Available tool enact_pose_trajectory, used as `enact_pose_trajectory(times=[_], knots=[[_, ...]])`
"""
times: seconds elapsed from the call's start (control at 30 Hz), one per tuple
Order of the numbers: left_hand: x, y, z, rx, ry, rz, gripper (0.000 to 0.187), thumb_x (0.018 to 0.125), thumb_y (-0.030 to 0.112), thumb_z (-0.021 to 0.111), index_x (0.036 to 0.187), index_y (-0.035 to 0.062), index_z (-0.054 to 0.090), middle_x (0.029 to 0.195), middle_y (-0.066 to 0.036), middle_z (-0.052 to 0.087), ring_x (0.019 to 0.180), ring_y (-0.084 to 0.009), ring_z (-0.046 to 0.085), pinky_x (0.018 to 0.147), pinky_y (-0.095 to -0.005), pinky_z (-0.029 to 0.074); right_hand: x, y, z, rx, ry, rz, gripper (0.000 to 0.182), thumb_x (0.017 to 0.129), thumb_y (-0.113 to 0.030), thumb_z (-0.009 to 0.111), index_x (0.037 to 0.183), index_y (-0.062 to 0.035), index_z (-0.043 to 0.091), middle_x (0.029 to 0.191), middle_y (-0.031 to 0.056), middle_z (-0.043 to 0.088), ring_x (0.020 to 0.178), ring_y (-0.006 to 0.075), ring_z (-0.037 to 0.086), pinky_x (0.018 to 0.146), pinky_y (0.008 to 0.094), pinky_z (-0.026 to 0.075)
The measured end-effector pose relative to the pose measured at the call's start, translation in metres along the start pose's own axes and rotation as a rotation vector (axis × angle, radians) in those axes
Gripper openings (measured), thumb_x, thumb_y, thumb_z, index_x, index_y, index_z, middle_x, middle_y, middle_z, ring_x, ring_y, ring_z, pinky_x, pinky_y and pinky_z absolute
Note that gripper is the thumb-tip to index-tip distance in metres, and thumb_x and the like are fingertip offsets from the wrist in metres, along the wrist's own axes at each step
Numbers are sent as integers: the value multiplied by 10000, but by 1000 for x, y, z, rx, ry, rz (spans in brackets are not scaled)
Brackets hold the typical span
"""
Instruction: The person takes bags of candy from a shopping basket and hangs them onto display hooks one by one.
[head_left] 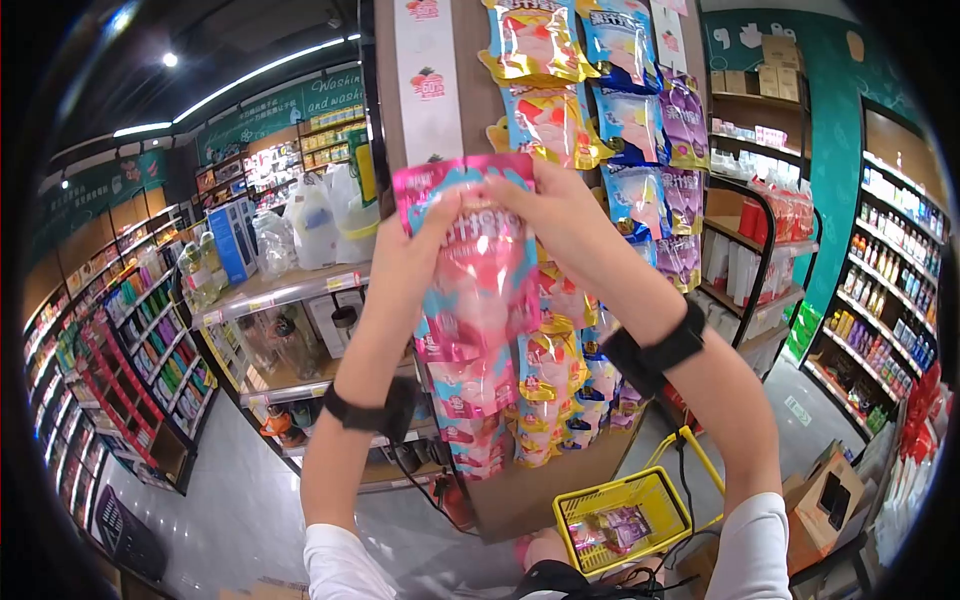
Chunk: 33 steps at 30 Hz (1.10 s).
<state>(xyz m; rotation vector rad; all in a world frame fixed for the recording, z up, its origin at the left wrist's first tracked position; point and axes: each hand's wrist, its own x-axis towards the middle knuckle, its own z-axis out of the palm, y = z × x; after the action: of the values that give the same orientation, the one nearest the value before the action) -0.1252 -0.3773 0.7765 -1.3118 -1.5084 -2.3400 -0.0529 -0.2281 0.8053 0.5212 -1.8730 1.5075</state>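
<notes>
Both my hands grip the upper part of a pink and blue candy bag (480,285), held upright before a hanging display. My left hand (418,232) pinches its left upper side, and my right hand (545,205) has the top right corner. Behind and below it hang more pink candy bags (475,395) in a column. To the right are columns of yellow candy bags (548,120), blue candy bags (632,125) and purple candy bags (685,120). The strip or hook behind the held bag's top is hidden.
A yellow shopping basket (680,500) with several packets inside stands at my feet. Left is a shelf (290,290) with plastic-wrapped goods. A black-framed rack (765,215) and a cardboard box (825,500) are on the right. Cables hang from both wrist straps.
</notes>
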Motion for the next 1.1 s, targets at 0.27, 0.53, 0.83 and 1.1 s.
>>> enact_pose_trajectory(times=[0.27,0.53,0.83,1.1], knots=[[93,-3,-46,411,182,282,310,835,268,677,931,-24,633,769,-89,667,683,-117,623,616,-267,485,85,29,17,-179,166,-85,224,933,-184,563,1049,3,598,888,58,649,803,112,606,719,261,477],[109,7,-49,819,332,461,384,797,356,662,857,-23,649,812,-213,652,777,-362,642,703,-413,489,121,50,14,-333,308,-276,302,871,-253,589,957,33,633,845,165,668,790,259,633,723,356,470],[114,0,-42,895,477,521,394,788,376,661,823,-16,659,746,-188,648,733,-337,644,677,-410,485,144,58,-1,-380,286,-202,301,855,-287,607,963,-14,670,849,143,683,801,246,649,739,345,483],[104,3,-36,960,477,467,346,796,295,653,912,-31,639,883,-222,653,831,-377,636,742,-445,492,139,51,1,-449,252,-104,304,841,-300,617,946,-23,685,802,131,687,746,241,657,702,348,495]])
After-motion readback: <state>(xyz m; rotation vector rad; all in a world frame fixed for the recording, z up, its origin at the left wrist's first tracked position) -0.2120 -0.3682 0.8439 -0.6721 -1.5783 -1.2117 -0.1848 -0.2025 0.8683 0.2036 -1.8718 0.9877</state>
